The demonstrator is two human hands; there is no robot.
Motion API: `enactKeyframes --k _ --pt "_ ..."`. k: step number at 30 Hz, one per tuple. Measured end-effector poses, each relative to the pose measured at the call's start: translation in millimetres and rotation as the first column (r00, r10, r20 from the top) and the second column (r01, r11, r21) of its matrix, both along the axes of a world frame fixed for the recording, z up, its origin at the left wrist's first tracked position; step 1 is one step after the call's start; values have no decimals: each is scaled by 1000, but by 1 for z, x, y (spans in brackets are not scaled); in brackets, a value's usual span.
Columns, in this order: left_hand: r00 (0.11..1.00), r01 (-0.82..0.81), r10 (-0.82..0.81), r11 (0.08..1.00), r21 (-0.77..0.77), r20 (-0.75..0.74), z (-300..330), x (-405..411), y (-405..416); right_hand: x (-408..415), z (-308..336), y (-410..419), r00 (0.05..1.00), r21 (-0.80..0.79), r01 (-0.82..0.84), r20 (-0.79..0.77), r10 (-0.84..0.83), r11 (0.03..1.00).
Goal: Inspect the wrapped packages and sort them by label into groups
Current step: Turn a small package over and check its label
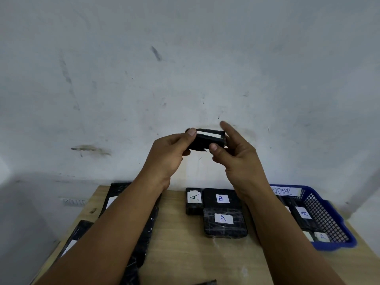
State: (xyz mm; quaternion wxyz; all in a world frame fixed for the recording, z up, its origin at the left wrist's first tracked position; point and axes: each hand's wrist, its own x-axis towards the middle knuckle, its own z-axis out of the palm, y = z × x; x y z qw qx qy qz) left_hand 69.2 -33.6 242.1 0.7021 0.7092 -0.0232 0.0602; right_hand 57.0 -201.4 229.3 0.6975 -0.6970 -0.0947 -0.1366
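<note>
I hold a small black wrapped package (202, 141) up in front of the wall, its white label edge-on so the letter cannot be read. My left hand (170, 153) pinches its left end. My right hand (232, 149) holds its right end between thumb and fingers, with the index finger raised. On the wooden table (185, 254) below lie a narrow package marked A (193, 200), a package marked B (222, 197) and a larger package marked A (224, 222).
A blue mesh basket (329, 219) labelled NORMAL stands at the right and holds packages marked A. Several black packages (144, 249) lie on the table's left, partly under my left forearm. A plain wall stands right behind the table.
</note>
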Motion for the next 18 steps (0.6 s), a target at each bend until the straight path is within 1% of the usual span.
enactKeyframes --k 2,4,5,7,10,14,18 --pt "995 23 -24 1000 12 100 -2 1 1 0 -1 -1 994 131 -29 -96 42 991" --pt "982 70 -70 998 6 175 -3 0 2 0 1 0 985 181 -10 -169 41 984" --pt "976 100 -97 995 -7 194 -4 1 3 0 1 1 983 180 1 -178 32 984" --pt "975 139 -129 989 -42 181 -4 2 2 2 -1 1 984 188 19 -175 15 982" --pt "990 59 -52 997 -48 135 -3 4 0 6 -3 1 984 139 33 -176 -8 990" --pt "981 -10 11 1000 -4 191 -9 9 2 5 -3 3 981 107 6 -195 15 994" --pt "974 58 -66 997 44 217 -9 7 3 4 -2 5 983 88 40 -182 -23 995"
